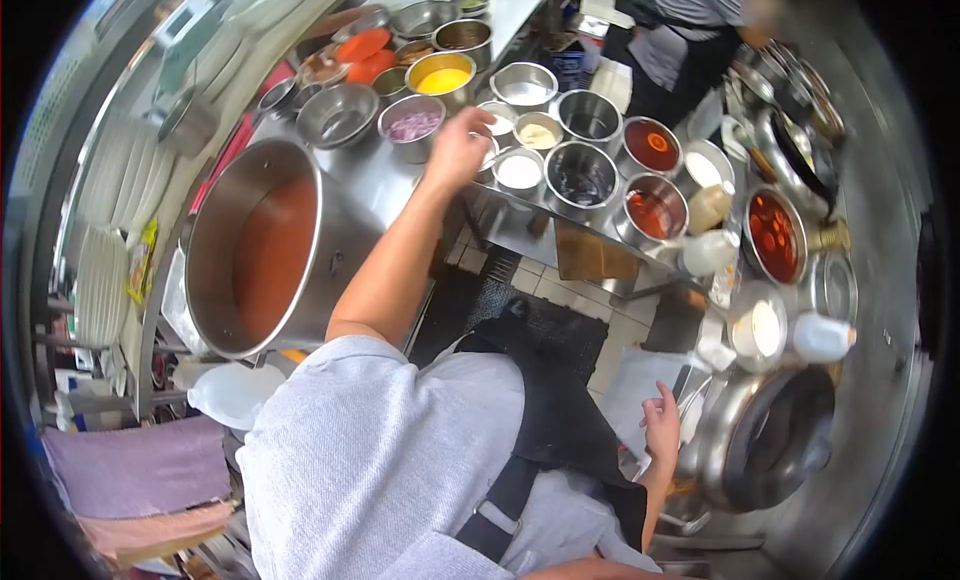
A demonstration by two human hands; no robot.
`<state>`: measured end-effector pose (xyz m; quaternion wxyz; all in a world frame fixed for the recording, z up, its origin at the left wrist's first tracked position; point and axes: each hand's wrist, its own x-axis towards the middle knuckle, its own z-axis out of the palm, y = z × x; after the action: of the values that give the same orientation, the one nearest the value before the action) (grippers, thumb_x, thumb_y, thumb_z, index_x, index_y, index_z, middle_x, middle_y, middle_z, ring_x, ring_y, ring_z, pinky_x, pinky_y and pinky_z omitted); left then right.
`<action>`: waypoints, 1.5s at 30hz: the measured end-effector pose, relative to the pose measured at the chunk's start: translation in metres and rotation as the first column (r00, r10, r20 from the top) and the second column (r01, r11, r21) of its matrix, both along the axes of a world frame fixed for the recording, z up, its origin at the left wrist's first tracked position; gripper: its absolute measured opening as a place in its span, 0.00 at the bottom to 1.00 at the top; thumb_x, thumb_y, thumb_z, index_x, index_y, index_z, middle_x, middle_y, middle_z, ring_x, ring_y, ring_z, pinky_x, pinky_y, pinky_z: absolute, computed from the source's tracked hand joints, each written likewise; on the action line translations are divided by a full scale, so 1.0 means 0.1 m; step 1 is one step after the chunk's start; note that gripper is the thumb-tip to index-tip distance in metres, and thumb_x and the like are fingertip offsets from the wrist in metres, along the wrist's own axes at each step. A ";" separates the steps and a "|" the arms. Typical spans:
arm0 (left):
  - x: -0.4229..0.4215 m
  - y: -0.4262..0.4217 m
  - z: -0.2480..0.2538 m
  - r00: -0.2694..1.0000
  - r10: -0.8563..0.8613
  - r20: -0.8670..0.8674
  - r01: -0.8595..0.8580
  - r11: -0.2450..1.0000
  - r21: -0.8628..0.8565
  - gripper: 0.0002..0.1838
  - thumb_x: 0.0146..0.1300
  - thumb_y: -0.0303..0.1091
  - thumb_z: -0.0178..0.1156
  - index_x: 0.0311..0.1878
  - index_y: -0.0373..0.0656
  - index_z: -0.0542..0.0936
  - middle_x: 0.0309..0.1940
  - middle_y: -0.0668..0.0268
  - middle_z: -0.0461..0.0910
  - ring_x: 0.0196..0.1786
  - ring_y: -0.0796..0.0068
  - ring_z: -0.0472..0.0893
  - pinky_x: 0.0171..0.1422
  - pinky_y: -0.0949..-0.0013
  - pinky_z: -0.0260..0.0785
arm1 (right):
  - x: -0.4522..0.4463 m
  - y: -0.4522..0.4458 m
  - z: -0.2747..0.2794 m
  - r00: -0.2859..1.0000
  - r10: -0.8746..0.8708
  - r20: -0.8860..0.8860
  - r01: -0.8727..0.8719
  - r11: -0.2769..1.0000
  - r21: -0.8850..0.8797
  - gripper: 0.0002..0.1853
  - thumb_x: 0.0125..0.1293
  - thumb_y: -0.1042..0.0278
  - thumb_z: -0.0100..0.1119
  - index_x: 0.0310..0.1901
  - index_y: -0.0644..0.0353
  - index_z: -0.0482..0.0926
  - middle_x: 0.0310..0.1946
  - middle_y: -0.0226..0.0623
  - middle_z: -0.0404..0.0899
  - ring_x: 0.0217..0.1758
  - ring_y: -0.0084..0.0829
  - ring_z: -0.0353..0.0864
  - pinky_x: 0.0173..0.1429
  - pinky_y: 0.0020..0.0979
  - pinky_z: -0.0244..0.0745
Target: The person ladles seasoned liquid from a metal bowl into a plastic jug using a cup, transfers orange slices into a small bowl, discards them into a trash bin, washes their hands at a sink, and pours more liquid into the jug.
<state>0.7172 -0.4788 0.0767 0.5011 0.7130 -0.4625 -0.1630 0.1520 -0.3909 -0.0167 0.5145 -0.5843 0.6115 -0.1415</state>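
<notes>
My left hand (462,148) reaches over the far counter, its bent fingers above small metal bowls of white contents. Whether it grips anything there is hidden. A metal bowl of chopped purple onion (412,126) stands just left of it, and a bowl of white powder (519,170) just right. Below, my right hand (660,422) is held low with fingers apart and nothing in them. It is nearest to a large round metal pot (712,445) with a dark top. In front of the hand lies a pale flat sheet (640,380).
A big stockpot (318,270) of orange-red liquid stands left. Several metal bowls cover the counter, including yellow liquid (441,78) and red sauce (655,212). A pot of red oil (775,235) and a plastic jug (822,337) stand right. Another person (690,30) is at the back.
</notes>
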 end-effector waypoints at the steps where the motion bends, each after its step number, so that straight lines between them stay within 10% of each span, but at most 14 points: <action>1: 0.24 0.08 -0.01 0.996 0.077 -0.048 -0.079 0.995 -0.052 0.20 0.53 0.20 0.52 0.51 0.41 0.79 0.39 0.65 0.79 0.34 0.74 0.78 0.38 0.71 0.72 | 0.12 -0.12 0.04 0.996 0.038 -0.081 -0.042 0.998 -0.044 0.28 0.67 0.71 0.56 0.69 0.59 0.67 0.34 0.33 0.77 0.23 0.21 0.73 0.29 0.25 0.72; 5: 1.07 0.15 -0.08 0.857 0.387 -0.340 -0.436 0.896 -0.080 0.21 0.57 0.24 0.59 0.56 0.37 0.75 0.39 0.63 0.79 0.39 0.71 0.79 0.44 0.68 0.75 | 0.60 -0.55 0.07 0.991 0.115 -0.068 -0.116 0.993 -0.009 0.29 0.66 0.71 0.55 0.70 0.59 0.66 0.35 0.34 0.76 0.24 0.23 0.75 0.31 0.25 0.73; 7: 1.87 0.00 -0.53 0.624 0.752 -0.211 -0.781 0.587 -0.216 0.27 0.56 0.28 0.63 0.60 0.36 0.70 0.47 0.57 0.78 0.48 0.62 0.78 0.54 0.57 0.74 | 0.72 -0.70 -0.01 0.986 0.146 -0.077 -0.148 0.989 -0.024 0.30 0.67 0.71 0.55 0.71 0.57 0.65 0.37 0.34 0.76 0.25 0.23 0.76 0.31 0.25 0.73; 9: 2.31 -0.20 -0.57 0.121 0.955 -0.272 -0.985 0.082 -0.152 0.33 0.54 0.32 0.65 0.64 0.36 0.67 0.58 0.49 0.72 0.57 0.51 0.74 0.63 0.48 0.67 | 0.82 -0.85 -0.06 0.969 0.183 -0.168 -0.192 0.981 -0.034 0.30 0.67 0.72 0.54 0.71 0.57 0.64 0.37 0.35 0.76 0.25 0.24 0.77 0.31 0.26 0.74; 11: 2.78 -0.41 -0.62 0.004 0.997 0.078 -0.989 0.016 -0.147 0.34 0.54 0.32 0.63 0.65 0.36 0.65 0.66 0.41 0.61 0.61 0.41 0.72 0.62 0.47 0.69 | 0.80 -0.96 -0.12 0.971 0.168 -0.168 -0.190 0.975 -0.119 0.30 0.67 0.73 0.54 0.72 0.56 0.63 0.36 0.35 0.76 0.25 0.23 0.77 0.30 0.27 0.74; 17: 3.82 -0.81 -0.48 0.071 0.990 0.122 -0.974 0.095 -0.206 0.32 0.53 0.39 0.64 0.63 0.44 0.72 0.62 0.49 0.69 0.64 0.48 0.72 0.65 0.45 0.66 | 0.26 -1.06 -0.33 0.965 -0.136 -0.223 0.147 0.989 0.034 0.29 0.68 0.78 0.52 0.71 0.63 0.63 0.31 0.33 0.75 0.22 0.20 0.73 0.25 0.23 0.72; 28: 4.18 -0.47 -0.63 0.252 0.862 0.441 -0.929 0.343 -0.140 0.14 0.57 0.37 0.59 0.46 0.48 0.85 0.44 0.51 0.84 0.50 0.50 0.83 0.56 0.52 0.75 | 0.14 -2.00 -0.27 0.878 0.128 -0.462 -0.115 0.992 0.057 0.21 0.63 0.83 0.50 0.57 0.65 0.78 0.27 0.37 0.82 0.25 0.24 0.78 0.25 0.29 0.73; 35: 5.55 -0.19 -0.85 0.111 0.754 0.648 -0.992 0.119 0.033 0.22 0.63 0.46 0.53 0.52 0.40 0.81 0.56 0.52 0.80 0.59 0.48 0.78 0.59 0.46 0.74 | 0.43 -2.61 0.43 0.863 -0.179 -0.472 0.129 0.982 -0.137 0.19 0.64 0.80 0.47 0.55 0.66 0.78 0.27 0.38 0.81 0.17 0.24 0.74 0.21 0.28 0.70; 37: 5.26 -0.46 -0.32 0.274 0.728 0.629 -0.960 0.250 0.129 0.23 0.67 0.46 0.50 0.52 0.36 0.81 0.54 0.49 0.80 0.56 0.50 0.80 0.62 0.51 0.72 | 0.48 -2.57 0.45 0.823 -0.299 -0.483 0.197 0.948 -0.251 0.18 0.63 0.80 0.49 0.55 0.66 0.78 0.26 0.37 0.79 0.18 0.25 0.74 0.22 0.28 0.69; 40: 6.27 -0.74 -0.91 0.206 0.436 0.876 -0.915 0.402 0.015 0.20 0.66 0.44 0.53 0.53 0.43 0.82 0.53 0.50 0.81 0.55 0.51 0.81 0.60 0.54 0.72 | 0.67 -2.55 0.38 0.781 -0.340 -0.523 0.206 0.932 -0.299 0.18 0.61 0.77 0.52 0.52 0.67 0.80 0.26 0.40 0.79 0.22 0.30 0.77 0.28 0.32 0.73; 43: 6.92 -1.48 -1.33 0.309 0.362 0.879 -0.486 0.855 -0.181 0.18 0.69 0.43 0.52 0.48 0.38 0.81 0.44 0.51 0.83 0.50 0.53 0.82 0.53 0.56 0.74 | 0.95 -2.68 0.36 0.743 -0.232 -0.627 -0.071 0.906 -0.418 0.19 0.58 0.72 0.52 0.51 0.69 0.81 0.35 0.53 0.84 0.34 0.44 0.85 0.41 0.41 0.78; 44: 7.42 -1.69 -1.68 0.402 0.197 0.894 -0.330 0.942 -0.059 0.20 0.69 0.45 0.52 0.51 0.39 0.81 0.44 0.51 0.83 0.49 0.52 0.82 0.55 0.53 0.72 | 1.22 -2.81 0.55 0.697 -0.240 -0.676 0.071 0.961 -0.268 0.19 0.60 0.69 0.53 0.51 0.69 0.81 0.43 0.58 0.83 0.46 0.50 0.84 0.52 0.44 0.76; 45: 7.84 -2.03 -1.97 0.084 0.171 0.982 -0.199 0.968 -0.151 0.21 0.70 0.47 0.52 0.53 0.40 0.81 0.43 0.48 0.82 0.46 0.48 0.81 0.54 0.49 0.72 | 1.47 -2.85 0.72 0.681 -0.321 -0.658 0.082 0.926 -0.367 0.16 0.67 0.64 0.55 0.43 0.70 0.82 0.36 0.59 0.82 0.41 0.51 0.84 0.47 0.45 0.76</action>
<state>1.5009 -0.6820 -0.1207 0.0742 0.6966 -0.5826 0.4121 0.2987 -0.6760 0.0552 0.1234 -0.5943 0.7927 -0.0565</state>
